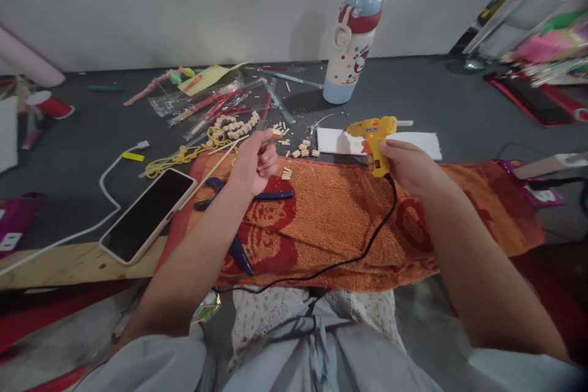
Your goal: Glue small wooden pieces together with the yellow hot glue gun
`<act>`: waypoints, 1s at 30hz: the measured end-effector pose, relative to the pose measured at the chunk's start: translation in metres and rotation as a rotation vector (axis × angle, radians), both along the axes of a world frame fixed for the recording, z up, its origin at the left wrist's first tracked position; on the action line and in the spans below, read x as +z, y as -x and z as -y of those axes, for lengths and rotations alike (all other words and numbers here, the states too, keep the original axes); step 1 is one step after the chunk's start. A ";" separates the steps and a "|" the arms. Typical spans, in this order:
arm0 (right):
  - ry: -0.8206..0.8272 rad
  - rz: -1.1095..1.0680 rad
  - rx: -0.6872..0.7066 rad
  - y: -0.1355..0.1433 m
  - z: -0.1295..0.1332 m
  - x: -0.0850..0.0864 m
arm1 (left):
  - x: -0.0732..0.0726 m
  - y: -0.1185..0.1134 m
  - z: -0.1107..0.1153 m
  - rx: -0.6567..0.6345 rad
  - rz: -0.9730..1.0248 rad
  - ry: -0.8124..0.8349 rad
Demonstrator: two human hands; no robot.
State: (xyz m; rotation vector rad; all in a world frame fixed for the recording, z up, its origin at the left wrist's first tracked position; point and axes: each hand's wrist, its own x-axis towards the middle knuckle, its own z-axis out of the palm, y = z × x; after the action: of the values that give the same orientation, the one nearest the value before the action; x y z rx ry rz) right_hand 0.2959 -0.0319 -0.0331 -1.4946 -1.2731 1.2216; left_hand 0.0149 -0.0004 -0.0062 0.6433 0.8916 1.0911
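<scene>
The yellow glue gun (374, 135) sat clasped in her right hand (407, 165) above the orange towel (340, 214), nozzle toward the left hand (255, 162) pinching a thin wooden stick (215, 166) (steadier, I judged, brought close together before squeezing).

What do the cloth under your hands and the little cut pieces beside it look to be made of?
The orange cloth looks like terry towelling: a nubby, matte pile with a darker red woven pattern. The small cut pieces look like pale bare wood or bamboo, matte tan, matching the thin stick in the left hand, though they are too small to be sure.
</scene>
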 end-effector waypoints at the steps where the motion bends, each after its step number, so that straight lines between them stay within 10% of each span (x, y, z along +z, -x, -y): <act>1: 0.003 -0.043 -0.012 0.000 0.001 0.000 | 0.000 0.000 0.000 0.002 0.003 -0.002; 9: 0.085 -0.344 -0.075 0.010 0.006 0.015 | 0.001 0.000 0.000 0.014 0.003 0.005; 30: -0.053 -0.279 0.269 0.037 -0.003 0.029 | 0.008 -0.001 0.004 -0.010 0.054 0.071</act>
State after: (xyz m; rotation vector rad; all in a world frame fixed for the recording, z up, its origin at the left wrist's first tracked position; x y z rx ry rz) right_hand 0.2593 -0.0290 -0.0038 -1.0927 -1.3320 1.4987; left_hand 0.0156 -0.0046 0.0016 0.5569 0.8759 1.0587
